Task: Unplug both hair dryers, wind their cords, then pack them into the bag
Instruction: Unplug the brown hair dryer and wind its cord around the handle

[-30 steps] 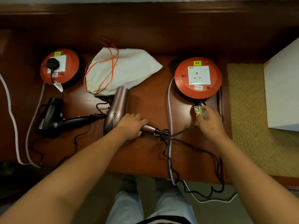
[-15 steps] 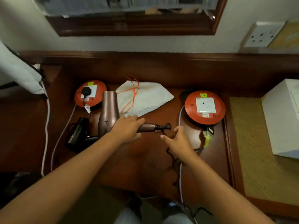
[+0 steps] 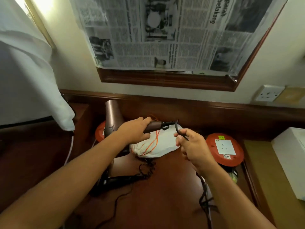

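My left hand (image 3: 134,131) grips the handle of the bronze hair dryer (image 3: 113,118), held up above the desk with its barrel pointing away. Its black cord (image 3: 179,129) leaves the handle end and bends into my right hand (image 3: 189,146), which pinches it close to the handle; the rest hangs down past my right wrist. The black hair dryer (image 3: 118,179) lies on the desk under my left forearm, its cord curled beside it. The white drawstring bag (image 3: 158,146) with orange strings lies flat behind my hands.
An orange socket reel (image 3: 225,149) with an empty socket sits at the right; another orange reel (image 3: 99,134) is half hidden behind the bronze dryer. A white box (image 3: 290,161) stands at far right on a woven mat. White cloth hangs at left. A newspaper-covered frame hangs above.
The bronze dryer has been lifted off the desk in my left hand. My right hand let go of the plug, moved to the cord by the handle and took hold of it. The camera tilted upward.
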The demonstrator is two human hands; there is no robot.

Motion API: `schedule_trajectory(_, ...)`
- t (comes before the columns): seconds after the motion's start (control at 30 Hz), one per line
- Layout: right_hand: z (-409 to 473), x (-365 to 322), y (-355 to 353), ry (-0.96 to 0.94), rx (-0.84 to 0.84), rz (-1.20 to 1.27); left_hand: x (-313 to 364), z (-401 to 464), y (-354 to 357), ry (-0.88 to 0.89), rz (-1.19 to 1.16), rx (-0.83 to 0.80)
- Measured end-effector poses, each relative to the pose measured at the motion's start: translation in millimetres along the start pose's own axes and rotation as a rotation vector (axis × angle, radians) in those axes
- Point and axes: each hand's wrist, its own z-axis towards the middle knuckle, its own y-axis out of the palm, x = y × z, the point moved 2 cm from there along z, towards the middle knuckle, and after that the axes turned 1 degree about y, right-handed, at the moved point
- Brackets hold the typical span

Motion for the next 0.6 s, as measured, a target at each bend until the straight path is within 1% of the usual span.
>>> schedule_trajectory(0.07,-4,-15,13,0.005,-0.046,0.103,-20,4,-6,-0.001,-0.057,-0.017)
schedule_trajectory(0.17,-9,-26,35,0.009,-0.098,0.159,-37,4,-14,0.011,-0.121,-0.023)
schedule_trajectory(0.27,-11,-29,46,0.01,-0.113,0.19,-41,2,-24,0.015,-0.157,-0.005)
schedule_trajectory(0.4,-8,-27,45,0.015,-0.137,0.234,-37,1,-37,0.044,-0.153,0.027)
schedule_trajectory(0.5,1,-19,38,0.099,-0.29,0.347,-25,3,-45,0.08,-0.186,0.024)
schedule_trajectory(0.6,14,-7,23,0.185,-0.456,0.413,-8,4,-51,0.114,-0.264,-0.03)
